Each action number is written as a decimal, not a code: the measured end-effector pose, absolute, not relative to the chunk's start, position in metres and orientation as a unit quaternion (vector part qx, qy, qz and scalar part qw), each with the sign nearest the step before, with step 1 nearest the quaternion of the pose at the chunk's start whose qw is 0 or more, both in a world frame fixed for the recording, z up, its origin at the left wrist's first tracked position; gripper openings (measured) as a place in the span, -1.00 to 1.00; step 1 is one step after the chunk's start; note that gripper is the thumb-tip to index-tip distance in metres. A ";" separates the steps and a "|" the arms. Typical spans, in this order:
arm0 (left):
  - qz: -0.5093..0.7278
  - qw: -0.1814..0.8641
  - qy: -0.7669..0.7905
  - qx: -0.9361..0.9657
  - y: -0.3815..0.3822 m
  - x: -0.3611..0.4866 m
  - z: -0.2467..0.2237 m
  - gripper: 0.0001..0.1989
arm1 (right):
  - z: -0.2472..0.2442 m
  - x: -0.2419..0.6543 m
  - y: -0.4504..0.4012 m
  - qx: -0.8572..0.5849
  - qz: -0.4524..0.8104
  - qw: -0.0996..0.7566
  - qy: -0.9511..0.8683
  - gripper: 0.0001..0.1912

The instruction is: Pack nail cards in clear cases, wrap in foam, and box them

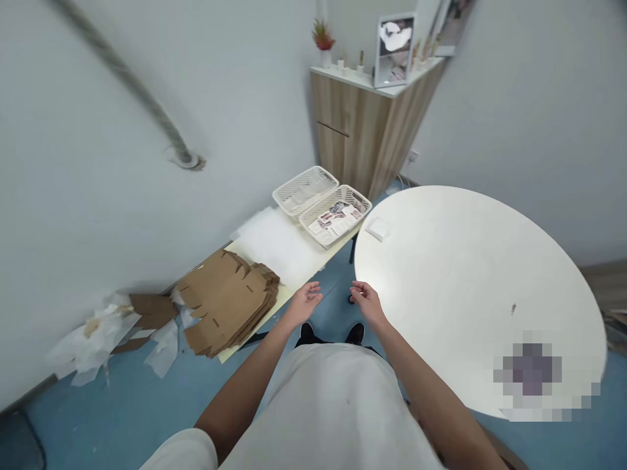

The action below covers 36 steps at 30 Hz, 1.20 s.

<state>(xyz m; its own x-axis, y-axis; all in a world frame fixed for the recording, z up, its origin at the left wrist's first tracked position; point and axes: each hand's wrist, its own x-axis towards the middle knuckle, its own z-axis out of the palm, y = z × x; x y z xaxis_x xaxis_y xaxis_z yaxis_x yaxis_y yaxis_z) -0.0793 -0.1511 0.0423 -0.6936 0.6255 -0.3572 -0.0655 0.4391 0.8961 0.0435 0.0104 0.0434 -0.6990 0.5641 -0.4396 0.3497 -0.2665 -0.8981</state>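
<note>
My left hand (304, 304) hovers by the front edge of the narrow pale-yellow table (289, 295), its fingers loosely bent and apart, holding nothing. Level with it, my right hand (366, 303) is held beside the rim of the round white table (470, 274), fingers half curled, with nothing seen in it. A stack of flat, die-cut brown cardboard boxes (228, 297) lies to the left of my left hand. Behind that stack are white foam-like sheets (277, 241). Farther back stand two white plastic baskets, an outer one (306, 189) and one with printed cards (337, 219).
A small white square item (379, 228) rests on the round table's far-left side. Crumpled white wrapping (93, 336) and cardboard lie on the floor at left. A wood-grain cabinet (353, 124) with a picture frame (393, 52) stands in the corner. A pipe (132, 85) runs along the wall.
</note>
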 end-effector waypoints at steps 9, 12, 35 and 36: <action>0.353 0.181 0.902 0.168 -0.304 -0.130 0.057 -0.48 | 0.039 -0.062 -0.092 -0.198 0.594 -0.070 -0.776 -0.59; 0.231 0.180 0.945 0.143 -0.345 -0.136 0.037 -0.41 | 0.026 -0.081 -0.130 -0.147 0.491 -0.087 -0.854 -0.55; 0.306 0.219 0.922 0.091 -0.394 -0.144 -0.002 -0.74 | 0.016 -0.136 -0.170 -0.089 0.237 -0.050 -0.966 -0.48; 0.296 0.218 0.924 0.106 -0.394 -0.146 -0.002 -0.76 | 0.019 -0.133 -0.173 -0.070 0.244 -0.042 -0.966 -0.50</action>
<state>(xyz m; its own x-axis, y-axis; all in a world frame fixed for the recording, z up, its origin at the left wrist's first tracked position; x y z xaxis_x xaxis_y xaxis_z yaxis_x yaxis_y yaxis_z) -0.1459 -0.3945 -0.0017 -0.8826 0.3253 -0.3395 0.0671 0.8019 0.5937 -0.1328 -0.1735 0.0193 -0.9866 0.1159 -0.1148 0.1565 0.8715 -0.4648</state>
